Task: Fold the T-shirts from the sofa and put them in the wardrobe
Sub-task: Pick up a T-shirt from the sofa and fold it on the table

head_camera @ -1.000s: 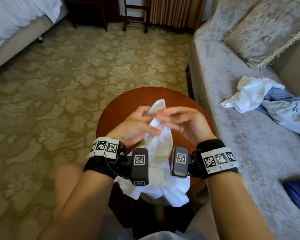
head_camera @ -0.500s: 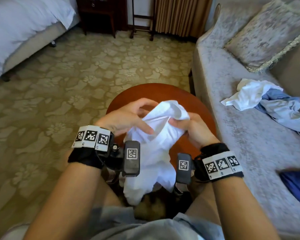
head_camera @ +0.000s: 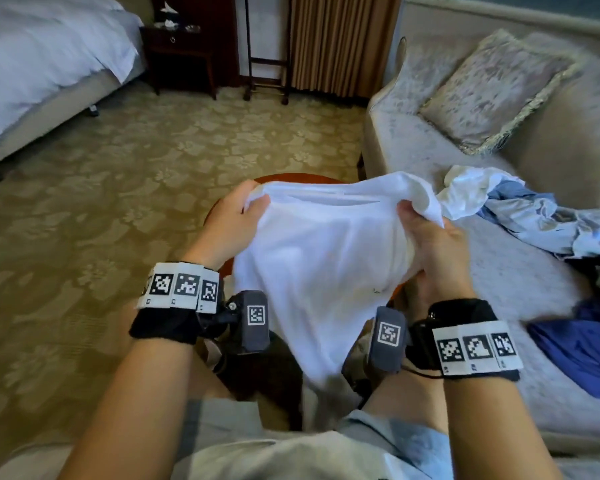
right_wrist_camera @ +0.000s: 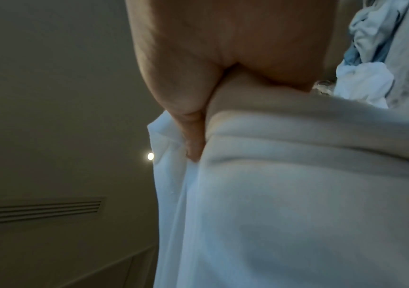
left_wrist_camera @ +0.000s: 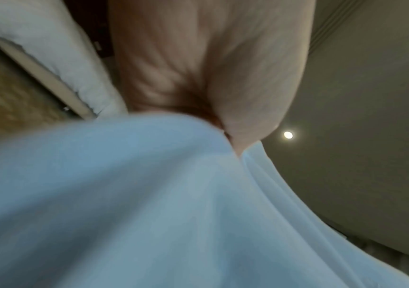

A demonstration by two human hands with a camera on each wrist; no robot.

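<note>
The left hand (head_camera: 234, 223) and the right hand (head_camera: 430, 244) are apart, and each one grips a top corner of a white T-shirt (head_camera: 323, 258). The fingers of both hands are curled into the cloth. The shirt is stretched wide between them and hangs down over the person's lap. In the left wrist view, the left hand (left_wrist_camera: 213, 64) pinches the shirt (left_wrist_camera: 149, 204) at its edge. In the right wrist view, the right hand (right_wrist_camera: 223, 54) has cloth bunched under it, and the shirt (right_wrist_camera: 297, 214) fills the low part of the picture. Behind the shirt, at about 12 o'clock from the hands, peeks the rim of a round brown table (head_camera: 291, 177). At 2 o'clock from the hands, a pile of crumpled clothes (head_camera: 520, 209) lies on the seat of a grey sofa (head_camera: 499, 271); some are white and some are pale blue. At 4 o'clock from the hands, a dark blue cloth (head_camera: 579, 355) lies on the sofa too. A big cushion (head_camera: 492, 88) leans on the sofa back at 1 o'clock. A bed with white sheets (head_camera: 42, 64) is far off at 10 o'clock. A dark wooden nightstand (head_camera: 184, 50) stands at 11 o'clock. The floor has a carpet with flowers (head_camera: 153, 174).
</note>
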